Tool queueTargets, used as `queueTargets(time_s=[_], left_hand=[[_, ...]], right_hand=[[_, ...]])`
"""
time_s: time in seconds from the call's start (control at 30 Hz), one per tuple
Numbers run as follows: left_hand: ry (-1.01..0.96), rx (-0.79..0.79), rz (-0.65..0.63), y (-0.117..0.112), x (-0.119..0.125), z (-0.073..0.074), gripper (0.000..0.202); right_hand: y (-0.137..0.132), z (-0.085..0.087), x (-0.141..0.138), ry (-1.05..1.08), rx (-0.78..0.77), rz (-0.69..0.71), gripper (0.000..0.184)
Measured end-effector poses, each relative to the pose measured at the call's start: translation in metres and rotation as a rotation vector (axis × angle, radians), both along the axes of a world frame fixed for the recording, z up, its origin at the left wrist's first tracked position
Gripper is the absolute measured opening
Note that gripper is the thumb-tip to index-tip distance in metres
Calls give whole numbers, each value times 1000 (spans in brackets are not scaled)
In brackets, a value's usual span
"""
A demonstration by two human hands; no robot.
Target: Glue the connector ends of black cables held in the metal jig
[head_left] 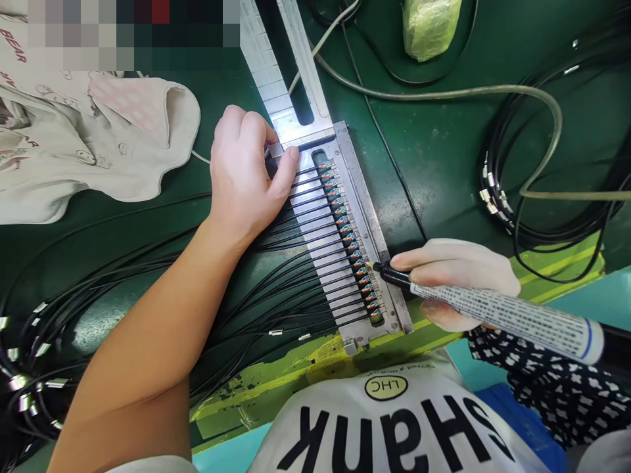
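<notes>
Brushed aluminium fills the middle of my view: a slotted comb jig (315, 243) lies slantwise on the green bench (434, 151), with black cables (276, 295) lying in its slots. Their small connectors (348, 236), flecked red and blue, form a tight row along the jig's upper right side. My bare left hand (244, 177) sits over the top end of the jig, palm down. Its fingers (241, 125) are curled and pressed together, and the thumb (288, 171) stretches along the first cables, resting on them without pinching anything.

My pale right hand (456, 282) comes in from the right, its fingers (444, 259) wrapped over a black-tipped marker pen (507, 318) and pinching it against the thumb. The pen's tip sits just beside the lower part of the connector row; I can't tell whether it touches.

Coils of black cable (507, 197) lie at the right of the frame and lower left, and an olive hose (444, 92) crosses the top. A green-wrapped bundle (428, 26) sits at top centre, and a printed white cloth (73, 144) lies at upper left. Below the bench edge, a white printed sack (389, 427) fills the bottom centre, with black-and-white patterned fabric (557, 394) at lower right.
</notes>
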State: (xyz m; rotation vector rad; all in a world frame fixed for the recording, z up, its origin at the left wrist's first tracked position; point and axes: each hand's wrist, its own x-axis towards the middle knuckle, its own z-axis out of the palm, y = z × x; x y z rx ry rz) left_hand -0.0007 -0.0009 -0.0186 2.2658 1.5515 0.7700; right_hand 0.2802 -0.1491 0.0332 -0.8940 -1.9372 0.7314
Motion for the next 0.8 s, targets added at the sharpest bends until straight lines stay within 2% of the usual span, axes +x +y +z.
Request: queueTargets(time_s=[0.33,0.67,0.8], left_hand=[[17,7,4,2,1,-3,24],[50,39,-9,2,0,-3,16],[45,54,-18,3,0,-5,21]], right_hand=[[-1,-2,1,7,5,-8,19],[-2,-2,3,18,21,22,20],[-1,-1,4,-1,24,23,19]])
